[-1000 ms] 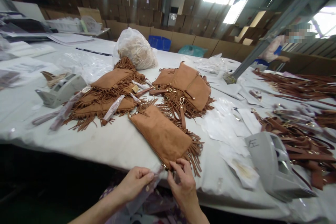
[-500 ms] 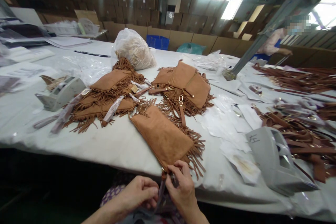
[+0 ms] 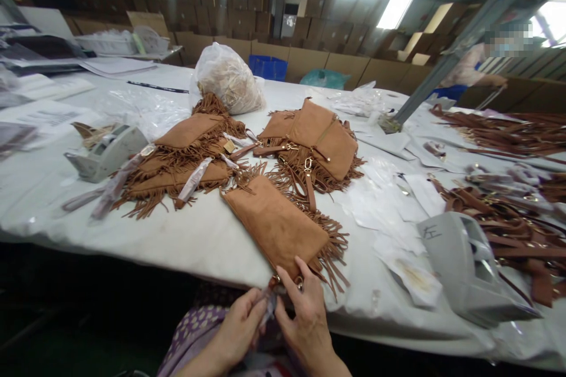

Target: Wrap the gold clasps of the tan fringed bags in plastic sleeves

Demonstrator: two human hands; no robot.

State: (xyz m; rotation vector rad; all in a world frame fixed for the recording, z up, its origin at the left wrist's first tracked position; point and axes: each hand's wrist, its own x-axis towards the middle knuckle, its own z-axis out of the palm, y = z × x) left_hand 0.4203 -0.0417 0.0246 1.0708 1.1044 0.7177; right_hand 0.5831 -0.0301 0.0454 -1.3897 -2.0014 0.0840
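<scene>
A tan suede fringed bag lies at the table's front edge, its fringe spread to the right. A short strap wrapped in clear plastic hangs from its near corner over the edge. My left hand is closed on this wrapped strap, thumb and fingers pinched together. Beside it, my right hand has its fingers apart, the fingertips resting on the bag's near corner by a small metal ring. Its thumb is close to the plastic wrap; whether they touch, I cannot tell.
More fringed bags lie at left and a stack sits behind. Grey tape dispensers stand at both sides. Brown straps are heaped at right. A filled plastic bag sits behind; a person is beyond the post.
My left hand has moved right and up and now pinches the wrapped strap. My right hand's fingers have spread and reached farther onto the bag's corner. The view has shifted slightly.
</scene>
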